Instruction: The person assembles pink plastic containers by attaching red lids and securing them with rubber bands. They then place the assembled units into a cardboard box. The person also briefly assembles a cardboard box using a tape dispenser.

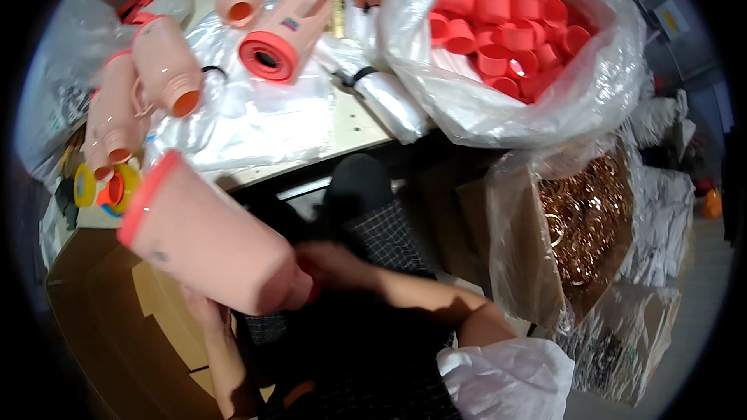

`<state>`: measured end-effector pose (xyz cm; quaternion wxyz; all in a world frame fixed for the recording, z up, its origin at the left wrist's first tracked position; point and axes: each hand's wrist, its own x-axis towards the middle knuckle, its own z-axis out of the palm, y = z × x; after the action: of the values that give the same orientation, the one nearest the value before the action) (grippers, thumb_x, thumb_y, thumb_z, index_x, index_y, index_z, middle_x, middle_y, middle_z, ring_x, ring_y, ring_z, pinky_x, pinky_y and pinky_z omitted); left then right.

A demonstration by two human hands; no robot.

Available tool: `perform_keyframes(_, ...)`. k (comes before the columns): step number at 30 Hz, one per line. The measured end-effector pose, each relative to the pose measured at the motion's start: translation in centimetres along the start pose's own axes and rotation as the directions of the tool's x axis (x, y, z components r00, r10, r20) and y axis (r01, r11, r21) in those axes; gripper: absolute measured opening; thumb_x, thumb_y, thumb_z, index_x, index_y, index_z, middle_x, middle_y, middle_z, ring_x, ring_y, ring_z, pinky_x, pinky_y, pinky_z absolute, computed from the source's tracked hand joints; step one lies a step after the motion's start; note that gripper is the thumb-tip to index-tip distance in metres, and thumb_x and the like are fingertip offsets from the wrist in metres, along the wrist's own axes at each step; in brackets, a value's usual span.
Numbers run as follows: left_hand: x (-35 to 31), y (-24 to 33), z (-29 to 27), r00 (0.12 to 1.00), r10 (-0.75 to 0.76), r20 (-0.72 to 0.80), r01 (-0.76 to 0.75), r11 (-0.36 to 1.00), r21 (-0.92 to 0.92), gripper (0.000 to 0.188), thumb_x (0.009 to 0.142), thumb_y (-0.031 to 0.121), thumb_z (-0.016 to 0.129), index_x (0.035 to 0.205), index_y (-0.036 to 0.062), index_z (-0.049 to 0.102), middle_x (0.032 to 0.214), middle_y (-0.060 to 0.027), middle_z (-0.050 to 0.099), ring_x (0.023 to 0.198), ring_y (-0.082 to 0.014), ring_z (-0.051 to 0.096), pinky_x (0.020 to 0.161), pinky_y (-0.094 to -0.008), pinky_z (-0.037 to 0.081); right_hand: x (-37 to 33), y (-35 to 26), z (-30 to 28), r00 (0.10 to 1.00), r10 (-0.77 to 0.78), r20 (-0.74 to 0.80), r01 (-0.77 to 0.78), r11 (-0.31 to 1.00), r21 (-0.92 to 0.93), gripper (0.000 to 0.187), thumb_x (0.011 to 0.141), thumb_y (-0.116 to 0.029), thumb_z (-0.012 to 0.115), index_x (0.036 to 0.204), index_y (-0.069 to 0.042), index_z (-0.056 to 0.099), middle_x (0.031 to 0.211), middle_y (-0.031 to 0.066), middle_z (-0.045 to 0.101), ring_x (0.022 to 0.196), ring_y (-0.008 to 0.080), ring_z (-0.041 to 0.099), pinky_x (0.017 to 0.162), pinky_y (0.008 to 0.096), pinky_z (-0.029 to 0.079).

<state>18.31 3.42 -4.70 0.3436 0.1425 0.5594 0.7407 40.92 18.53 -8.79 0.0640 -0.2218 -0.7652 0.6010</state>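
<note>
At the left end of the pale, flat-topped worktable (356, 123), glossy pink plastic bottles (166, 62) with orange-lined mouths lie close together, necks toward the person. Below that end is an open brown cardboard box (89, 319). On the person's side of the worktable, the left hand (204, 307) is under a smooth, tapered pink plastic jug body (214, 241) with a red base rim; its fingers are mostly hidden, so I cannot tell how firmly they grip. This body hangs tilted, rim high and near the worktable's front edge, neck down to the right. Lifting it clear of that edge before any turn should keep the rim from knocking. On the worktable, clear plastic sleeves (257, 120) are spread flat, a pink jug with a handle (292, 39) lying over them; setting things down there calls for care, as film slides. In front of the worktable, the right hand (334, 264) appears closed around the neck; with blur there, finger placement is unclear. Letting the left palm bear the weight while the right steers looks soundest, with light pressure to avoid scuffs. At the worktable's right end, a clear plastic bag holds red plastic cups (498, 12); below it, a lined carton holds shiny copper-coloured rings (587, 222).
</note>
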Motion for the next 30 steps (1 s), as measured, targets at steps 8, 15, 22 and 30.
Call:
perform_keyframes(8, -5.5, -0.8, 2.9, 0.927, -0.288, 0.241, 0.227, 0.942, 0.248, 0.053, 0.098, 0.02, 0.062, 0.146, 0.006, 0.043, 0.12, -0.01, 0.065, 0.093, -0.0241, 0.07, 0.079, -0.0327, 0.058, -3.7, -0.6, -6.0, 0.923, 0.3, -0.241, -0.076, 0.755, 0.651, 0.047, 0.105, -0.029, 0.05, 0.139, 0.003, 0.054, 0.127, 0.0177, 0.067, 0.111, 0.0214, 0.066, 0.092, 0.0383, 0.054)
perform_keyframes(15, -5.1, -0.9, 6.0, 0.718, -0.161, 0.677, -0.543, 0.479, 0.69, 0.067, 0.086, 0.029, 0.075, 0.145, 0.0101, 0.048, 0.143, -0.0173, 0.056, 0.107, -0.0336, 0.07, 0.083, -0.0366, 0.06, -2.8, -4.1, -12.0, 0.998, 0.016, -0.068, 0.012, 0.922, 0.386, 0.057, 0.084, -0.016, 0.08, 0.134, 0.003, 0.06, 0.122, 0.0126, 0.07, 0.113, 0.0173, 0.064, 0.103, 0.0324, 0.047)
perform_keyframes(22, -0.8, -0.2, 5.9, 0.596, -0.287, 0.75, -0.298, 0.788, 0.538, 0.061, 0.084, 0.014, 0.072, 0.142, 0.008, 0.052, 0.145, -0.0165, 0.053, 0.127, -0.0309, 0.058, 0.097, -0.0401, 0.053, -1.6, -0.6, -12.6, 0.996, 0.076, -0.036, -0.05, 0.875, 0.482, 0.049, 0.077, 0.008, 0.072, 0.126, 0.003, 0.065, 0.109, 0.0068, 0.072, 0.099, 0.0111, 0.066, 0.091, 0.0282, 0.054)
perform_keyframes(30, 0.7, 7.1, 15.8, 0.765, -0.497, 0.409, -0.204, 0.416, 0.886, 0.003, 0.082, 0.0, 0.067, 0.083, 0.0025, 0.068, 0.081, -0.0109, 0.064, 0.07, -0.0241, 0.059, 0.067, -0.037, 0.05, -1.5, -1.8, -13.4, 0.995, -0.088, -0.054, 0.102, 0.904, 0.416, 0.056, 0.061, 0.007, 0.079, 0.116, 0.003, 0.07, 0.113, 0.0165, 0.073, 0.113, 0.0246, 0.065, 0.1, 0.0372, 0.051)
